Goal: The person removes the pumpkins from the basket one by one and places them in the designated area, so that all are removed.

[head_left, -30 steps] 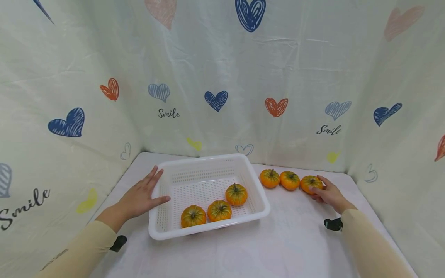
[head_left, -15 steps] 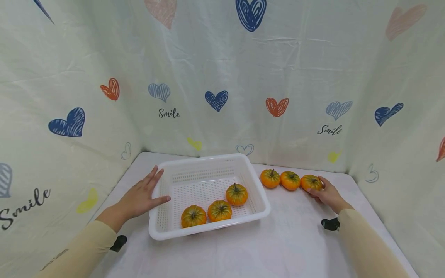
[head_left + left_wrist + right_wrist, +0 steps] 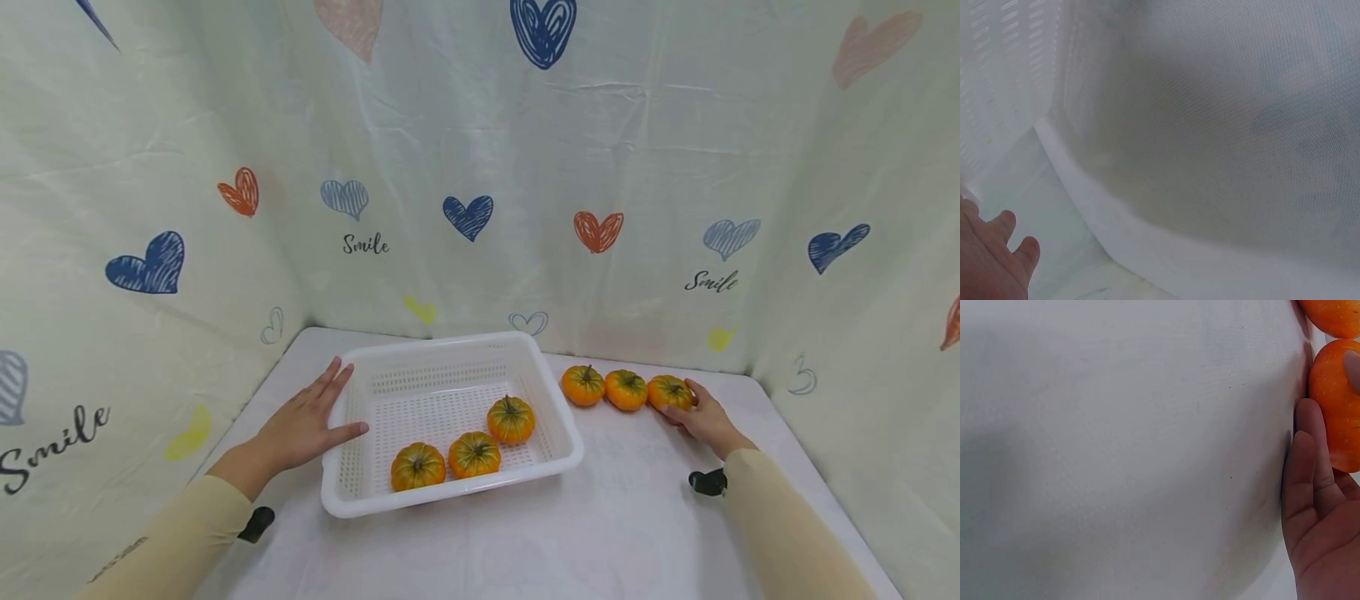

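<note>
A white plastic basket (image 3: 450, 346) holds three small orange-and-green pumpkins: one at the left (image 3: 417, 467), a middle pumpkin (image 3: 474, 455) and a right pumpkin (image 3: 511, 419). My left hand (image 3: 296, 421) rests on the basket's left rim, fingers straight and spread. Right of the basket, three more pumpkins stand in a row on the table. The row's left pumpkin (image 3: 582, 385) and middle pumpkin (image 3: 626, 390) are untouched. My right hand (image 3: 708, 417) grips the rightmost pumpkin (image 3: 669, 392) from its right side. In the right wrist view the thumb and fingers lie around this pumpkin (image 3: 1338, 412).
A white cloth covers the table (image 3: 600, 525). Pale curtains (image 3: 525, 275) printed with hearts and "Smile" hang close behind the table and along both sides. The basket's wall stands between its pumpkins and the row.
My right hand and the pumpkin it holds have shifted slightly backward and left, toward the row's middle pumpkin. The left hand and basket have stayed in place.
</note>
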{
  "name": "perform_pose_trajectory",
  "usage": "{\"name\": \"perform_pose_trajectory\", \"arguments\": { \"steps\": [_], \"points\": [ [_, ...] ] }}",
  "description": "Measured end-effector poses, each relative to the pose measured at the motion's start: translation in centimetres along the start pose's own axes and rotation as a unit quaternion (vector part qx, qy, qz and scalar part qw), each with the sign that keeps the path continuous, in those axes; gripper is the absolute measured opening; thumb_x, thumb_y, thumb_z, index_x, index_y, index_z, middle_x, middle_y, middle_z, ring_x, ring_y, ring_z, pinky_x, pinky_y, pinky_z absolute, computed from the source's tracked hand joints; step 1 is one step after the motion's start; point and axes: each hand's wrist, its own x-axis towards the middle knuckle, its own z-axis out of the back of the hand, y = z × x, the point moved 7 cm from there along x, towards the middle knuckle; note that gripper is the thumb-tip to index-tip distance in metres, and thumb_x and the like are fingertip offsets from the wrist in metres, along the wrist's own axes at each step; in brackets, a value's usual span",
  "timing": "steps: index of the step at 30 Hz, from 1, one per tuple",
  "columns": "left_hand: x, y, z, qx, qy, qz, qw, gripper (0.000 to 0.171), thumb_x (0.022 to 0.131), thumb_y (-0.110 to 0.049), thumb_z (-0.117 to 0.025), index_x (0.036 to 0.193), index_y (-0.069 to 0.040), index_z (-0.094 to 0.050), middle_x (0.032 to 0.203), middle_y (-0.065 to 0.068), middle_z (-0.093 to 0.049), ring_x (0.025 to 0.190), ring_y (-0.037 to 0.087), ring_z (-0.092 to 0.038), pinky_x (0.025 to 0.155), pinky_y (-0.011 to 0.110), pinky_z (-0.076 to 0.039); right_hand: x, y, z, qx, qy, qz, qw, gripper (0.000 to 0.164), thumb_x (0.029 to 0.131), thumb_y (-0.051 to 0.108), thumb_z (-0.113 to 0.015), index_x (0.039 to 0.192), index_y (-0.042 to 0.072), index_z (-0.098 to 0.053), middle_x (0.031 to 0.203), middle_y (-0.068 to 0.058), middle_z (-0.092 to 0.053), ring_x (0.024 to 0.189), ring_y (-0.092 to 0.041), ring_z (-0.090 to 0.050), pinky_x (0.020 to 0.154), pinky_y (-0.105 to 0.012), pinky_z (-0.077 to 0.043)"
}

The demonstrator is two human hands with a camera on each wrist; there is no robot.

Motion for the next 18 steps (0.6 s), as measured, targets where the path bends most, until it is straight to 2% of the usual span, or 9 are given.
{"name": "perform_pose_trajectory", "arguments": {
  "steps": [6, 10, 18],
  "points": [
    [0.07, -0.07, 0.01, -0.001, -0.001, -0.003, 1.0000, 0.101, 0.090, -0.061, -0.060, 0.160, -0.007, -0.013, 0.165, 0.019, -0.004, 0.145, 0.048, -0.018, 0.109, 0.069, -0.023, -0.26, -0.21, 0.07, 0.003, -0.002, -0.009, 1.000, 0.106, 0.094, 0.041, -0.069, 0.157, 0.000, 0.006, 0.151, -0.043, -0.007, 0.129, -0.054, -0.029, 0.110, -0.062, -0.027],
    [0.01, -0.23, 0.10, 0.000, 0.000, -0.003, 1.0000, 0.102, 0.089, -0.063, -0.059, 0.160, -0.006, -0.013, 0.165, 0.019, -0.004, 0.145, 0.048, -0.018, 0.108, 0.069, -0.023, -0.45, -0.30, 0.06, -0.001, -0.003, -0.006, 1.000, 0.107, 0.093, 0.041, -0.070, 0.156, -0.001, 0.006, 0.151, -0.043, -0.009, 0.128, -0.054, -0.032, 0.110, -0.063, -0.027],
    [-0.03, -0.15, 0.15, -0.001, 0.003, -0.002, 1.0000, 0.103, 0.089, -0.066, -0.057, 0.160, -0.007, -0.012, 0.165, 0.019, -0.003, 0.145, 0.048, -0.017, 0.108, 0.069, -0.023, -0.96, -0.33, 0.16, 0.009, -0.003, 0.007, 1.000, 0.104, 0.095, 0.036, -0.069, 0.156, -0.001, 0.006, 0.150, -0.042, -0.015, 0.116, -0.044, -0.052, 0.106, -0.056, -0.040]
  ]
}}
